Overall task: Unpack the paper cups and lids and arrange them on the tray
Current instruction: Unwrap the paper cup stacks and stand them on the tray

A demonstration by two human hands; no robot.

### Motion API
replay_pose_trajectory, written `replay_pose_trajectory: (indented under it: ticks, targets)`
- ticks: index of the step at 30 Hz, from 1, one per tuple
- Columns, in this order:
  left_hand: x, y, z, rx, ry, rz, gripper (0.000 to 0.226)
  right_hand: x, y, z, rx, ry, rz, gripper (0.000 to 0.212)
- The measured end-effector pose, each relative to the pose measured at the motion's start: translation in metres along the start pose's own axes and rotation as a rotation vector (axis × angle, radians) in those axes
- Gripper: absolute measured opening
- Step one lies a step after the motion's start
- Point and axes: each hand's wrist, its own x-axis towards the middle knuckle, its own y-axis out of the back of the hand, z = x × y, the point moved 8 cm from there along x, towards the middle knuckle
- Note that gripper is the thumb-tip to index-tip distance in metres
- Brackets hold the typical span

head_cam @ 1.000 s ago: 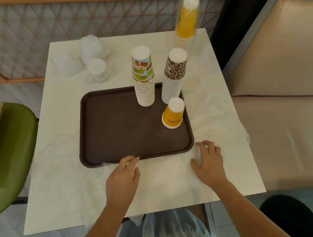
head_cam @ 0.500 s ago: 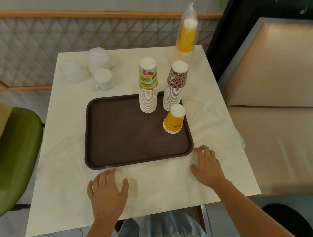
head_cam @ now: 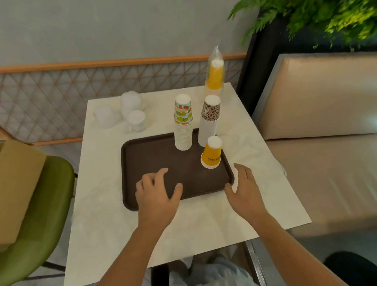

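The white counter (head_cam: 112, 223) fills the space in front of me, and the brown tray (head_cam: 151, 157) lies in the middle of it. The tallest thing is the wrapped sleeve of yellow cups (head_cam: 215, 77). It stands upright at the far edge, off the tray, with its clear plastic twisted shut on top. I judge that film slick and the column inside light and tippy, so I would take it round the lower half, not by the twisted tip.

On the tray's far side stand two unwrapped columns, both mouth down. The fruit-print stack (head_cam: 183, 124) is on the left, and the leopard-print stack (head_cam: 211, 121) is near the far right corner. Paper walls like these weigh little and dent easily, so a loose hold round the middle would suit them better than a squeeze.

My left grip (head_cam: 158, 194) hangs over the tray's near left part, fingers spread and loose, holding nothing. I cannot tell whether the fingertips touch the tray. My right grip (head_cam: 243, 188) is empty as well, fingers straight, just beside the tray's near right corner.

At the counter's far left corner sit the white lid bundles (head_cam: 131, 113), blurred and apparently bagged, well apart from the tray. I expect them to be thin, flimsy and apt to slide, best held by the sides.

Smallest is the single yellow cup (head_cam: 211, 155), upside down by the tray's right rim.
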Motion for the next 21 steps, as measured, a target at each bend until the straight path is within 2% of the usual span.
replay_pose_trajectory:
  ticks: [8,13,17,21]
  targets:
    - [0.060,0.041,0.112,-0.044,-0.248,0.051,0.065,0.061,0.079,-0.047,0.096,0.083,0.182,0.057]
    - [0.118,0.032,0.177,0.125,-0.328,-0.041,0.076,0.126,0.113,-0.058,0.136,0.118,0.200,0.054]
    - [0.169,0.010,0.210,0.326,-0.308,-0.072,0.071,0.189,0.121,-0.063,0.191,0.146,0.157,0.052]
    - [0.212,-0.014,0.213,0.401,-0.156,-0.099,0.061,0.258,0.113,-0.059,0.250,0.100,0.055,0.057]
